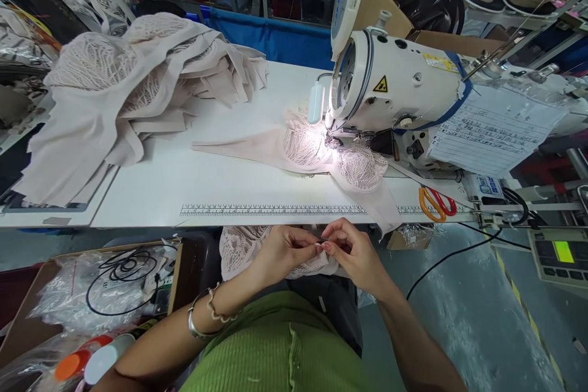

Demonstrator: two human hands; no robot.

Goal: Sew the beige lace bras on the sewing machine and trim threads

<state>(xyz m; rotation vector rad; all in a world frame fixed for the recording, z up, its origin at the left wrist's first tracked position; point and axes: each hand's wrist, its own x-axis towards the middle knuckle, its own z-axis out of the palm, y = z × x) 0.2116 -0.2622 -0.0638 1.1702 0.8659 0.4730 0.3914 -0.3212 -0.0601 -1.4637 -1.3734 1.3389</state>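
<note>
Both hands meet just off the table's front edge, above the lap. My left hand [290, 251] pinches with thumb and index finger, and my right hand [351, 252] pinches close beside it. What lies between the fingertips is small and pale with a dark bit, too small to name. Beneath the hands, pale lace fabric [239, 249] rests on the lap. A pale pink bra piece [361, 168] with lace cups lies on the table under the needle area of the lit sewing machine [390, 76].
A heap of pale lace pieces [96, 82] covers the table's left side. Orange and red-handled scissors [434, 203] lie at the front right, near a printed ruler strip [275, 211]. An open box [177, 275] with plastic and cables stands below left. A control panel [563, 254] is at right.
</note>
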